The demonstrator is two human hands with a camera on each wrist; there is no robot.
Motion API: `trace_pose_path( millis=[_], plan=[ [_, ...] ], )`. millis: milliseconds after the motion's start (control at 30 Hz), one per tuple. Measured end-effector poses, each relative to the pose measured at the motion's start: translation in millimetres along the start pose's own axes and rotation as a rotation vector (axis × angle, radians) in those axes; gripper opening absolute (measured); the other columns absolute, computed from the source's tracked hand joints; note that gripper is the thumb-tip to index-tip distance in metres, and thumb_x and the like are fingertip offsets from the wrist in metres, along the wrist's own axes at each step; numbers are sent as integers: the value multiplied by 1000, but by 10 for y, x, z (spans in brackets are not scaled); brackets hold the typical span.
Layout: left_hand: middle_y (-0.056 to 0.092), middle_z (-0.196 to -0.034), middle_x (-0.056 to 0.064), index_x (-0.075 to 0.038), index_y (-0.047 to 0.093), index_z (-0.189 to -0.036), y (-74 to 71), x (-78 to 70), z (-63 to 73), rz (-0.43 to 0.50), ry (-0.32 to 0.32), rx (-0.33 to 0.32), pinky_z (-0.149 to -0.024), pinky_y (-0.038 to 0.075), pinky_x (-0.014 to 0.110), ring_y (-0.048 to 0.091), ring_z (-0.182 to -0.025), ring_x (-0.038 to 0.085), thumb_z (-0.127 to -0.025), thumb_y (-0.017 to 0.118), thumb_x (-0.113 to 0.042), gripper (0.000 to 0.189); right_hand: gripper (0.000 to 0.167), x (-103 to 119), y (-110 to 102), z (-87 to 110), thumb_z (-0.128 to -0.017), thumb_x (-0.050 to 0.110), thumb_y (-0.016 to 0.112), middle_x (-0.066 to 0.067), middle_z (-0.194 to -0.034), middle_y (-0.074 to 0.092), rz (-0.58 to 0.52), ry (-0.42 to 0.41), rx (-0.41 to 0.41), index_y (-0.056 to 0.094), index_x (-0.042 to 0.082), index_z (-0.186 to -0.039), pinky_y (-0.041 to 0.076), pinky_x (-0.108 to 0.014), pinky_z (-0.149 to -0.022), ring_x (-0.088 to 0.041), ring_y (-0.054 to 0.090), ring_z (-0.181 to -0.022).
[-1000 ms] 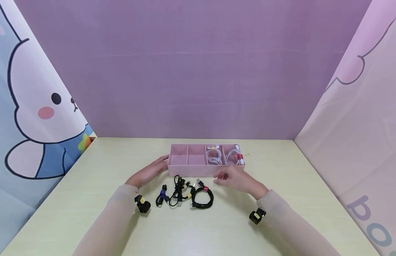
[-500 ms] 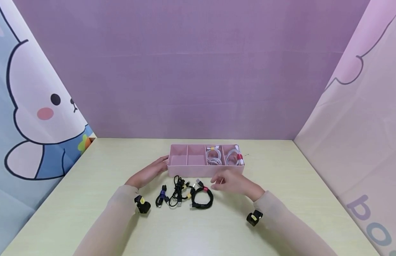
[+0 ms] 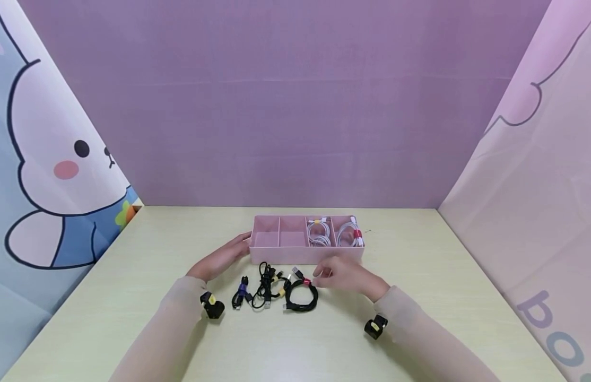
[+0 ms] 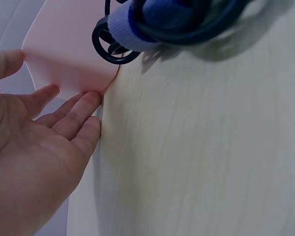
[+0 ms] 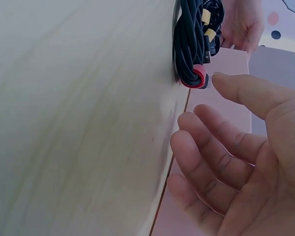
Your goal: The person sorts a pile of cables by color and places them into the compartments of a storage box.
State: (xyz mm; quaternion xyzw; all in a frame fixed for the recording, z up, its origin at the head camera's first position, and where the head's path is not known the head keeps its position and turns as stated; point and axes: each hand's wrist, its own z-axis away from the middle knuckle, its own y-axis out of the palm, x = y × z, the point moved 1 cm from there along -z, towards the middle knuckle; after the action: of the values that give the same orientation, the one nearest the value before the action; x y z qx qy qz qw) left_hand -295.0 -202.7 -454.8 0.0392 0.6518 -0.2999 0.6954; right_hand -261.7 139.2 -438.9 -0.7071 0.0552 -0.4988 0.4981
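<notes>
My left hand [image 3: 225, 258] touches the left end of a pink divided box [image 3: 286, 255] with its fingertips; in the left wrist view its fingers lie nearly straight against the box wall. My right hand [image 3: 347, 276] hovers just right of a coiled black cable with a red tie [image 3: 302, 306], its fingers loosely bent and nothing between them. In the right wrist view a gap shows between the thumb and that red tie [image 5: 198, 73]. Left of this coil lie black cables with yellow ties [image 3: 264, 289] and a small black cable bundle with a purple tie [image 3: 241, 292].
The box's two right compartments hold coiled white cables, one with a yellow tie [image 3: 319, 233] and one with a red tie [image 3: 350, 234]. A purple backdrop [image 3: 295, 106] stands behind the pale wooden table [image 3: 410, 239], with printed cloth on both sides.
My right hand has moved from the box's front wall down and left toward the red-tied black cable. My left hand has stayed at the box's end.
</notes>
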Motion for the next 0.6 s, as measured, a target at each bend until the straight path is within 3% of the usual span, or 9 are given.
trace_pose_path(
  millis=[600],
  plan=[
    [25, -163, 14, -15, 13, -162, -5, -5, 5, 3, -15, 3, -120, 14, 57, 27, -147, 36, -106, 34, -55, 72, 15, 25, 101, -66, -90, 30, 77, 9, -85, 70, 88, 16, -9, 76, 15, -94, 54, -25, -68, -4, 62, -72]
  ],
)
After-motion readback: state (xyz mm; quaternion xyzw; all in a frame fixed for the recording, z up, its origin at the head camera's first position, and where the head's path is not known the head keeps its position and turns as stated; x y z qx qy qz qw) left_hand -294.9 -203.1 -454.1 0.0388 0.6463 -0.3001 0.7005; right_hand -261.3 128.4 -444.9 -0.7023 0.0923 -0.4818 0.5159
